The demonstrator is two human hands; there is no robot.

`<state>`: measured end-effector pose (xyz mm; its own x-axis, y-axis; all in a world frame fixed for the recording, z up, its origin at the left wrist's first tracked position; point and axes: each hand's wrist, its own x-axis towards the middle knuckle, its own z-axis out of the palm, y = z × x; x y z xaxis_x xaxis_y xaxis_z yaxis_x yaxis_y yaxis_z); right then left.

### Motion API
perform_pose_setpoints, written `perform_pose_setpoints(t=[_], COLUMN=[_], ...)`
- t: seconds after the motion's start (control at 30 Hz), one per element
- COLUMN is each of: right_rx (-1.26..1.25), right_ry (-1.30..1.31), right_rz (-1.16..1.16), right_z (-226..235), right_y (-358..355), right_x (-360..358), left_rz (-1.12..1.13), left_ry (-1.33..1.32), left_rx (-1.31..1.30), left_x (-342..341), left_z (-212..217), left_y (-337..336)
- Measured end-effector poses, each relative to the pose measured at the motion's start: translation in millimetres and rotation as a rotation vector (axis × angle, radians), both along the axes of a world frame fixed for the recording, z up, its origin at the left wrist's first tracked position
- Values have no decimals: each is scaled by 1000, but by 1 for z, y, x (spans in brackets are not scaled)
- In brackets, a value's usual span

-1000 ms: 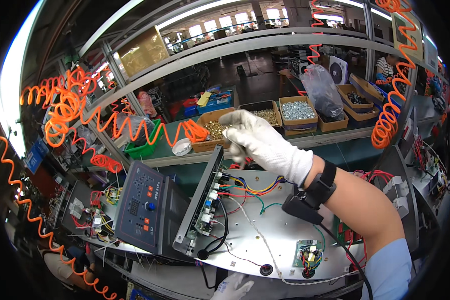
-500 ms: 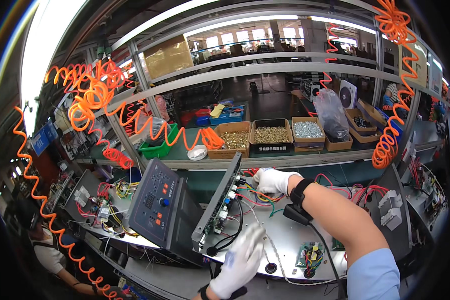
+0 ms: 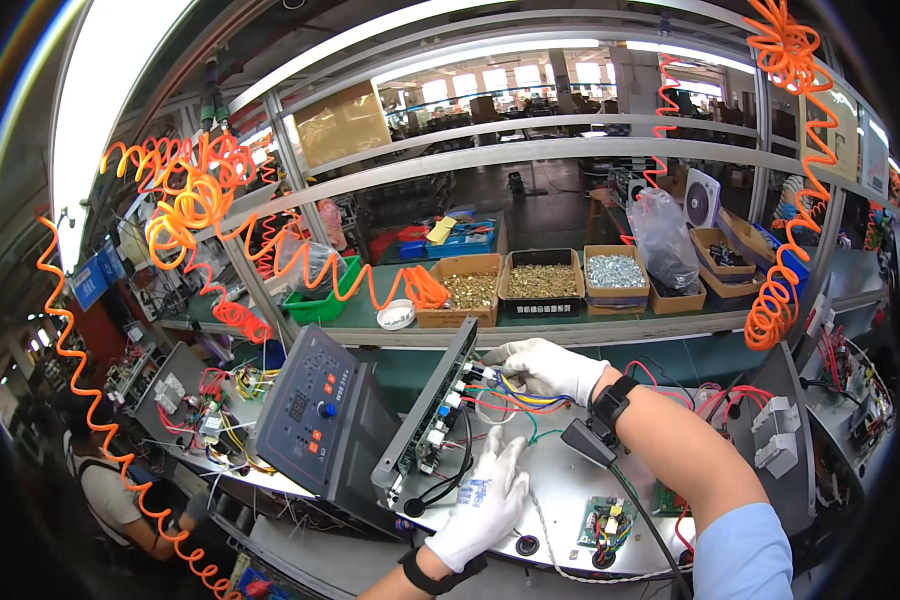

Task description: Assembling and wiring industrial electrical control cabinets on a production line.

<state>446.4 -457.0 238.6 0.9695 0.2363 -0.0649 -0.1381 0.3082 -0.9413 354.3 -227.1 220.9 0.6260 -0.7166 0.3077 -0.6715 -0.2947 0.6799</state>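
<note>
My left hand [image 3: 483, 500], in a white glove, reaches over the bare metal base plate [image 3: 560, 480] with its fingers stretched out and apart. Its fingertips are close to a thin white loop [image 3: 492, 408] and a black cable. Beyond it, my gloved right hand [image 3: 555, 370] is closed around coloured wires [image 3: 525, 393] by the connectors at the panel's upper end; its fingertips are partly hidden. The dark panel [image 3: 425, 410] stands tilted on the plate, its circuit board with white plugs facing my hands. A white twisted cord [image 3: 540, 530] runs beneath my left hand.
A finished-looking control box [image 3: 315, 410] with a blue knob stands at left. Small green circuit boards [image 3: 607, 525] sit on the plate's near right. Boxes of screws [image 3: 540, 280] line the shelf behind. Orange coiled hoses [image 3: 195, 200] hang at both sides. A person [image 3: 120, 500] works at far left.
My left hand has moved slightly up and spread its fingers; the white cord now lies lower. My right hand stays at the wires with its fingers reaching further left. The panel has shifted slightly.
</note>
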Motion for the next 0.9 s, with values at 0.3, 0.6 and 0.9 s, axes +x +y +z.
perform_pose_setpoints(t=[0.3, 0.6, 0.9], right_rx=[-342, -454, -58], right_ry=[32, -364, -402], right_rz=[-33, -398, -302], right_z=[35, 60, 95], right_y=[18, 41, 62], right_x=[-18, -25, -57], left_rz=[-104, -101, -145], left_ry=[-66, -72, -33], left_rx=[3, 49, 13], left_x=[-19, -27, -31], left_z=[-1, -15, -17], left_y=[33, 57, 63])
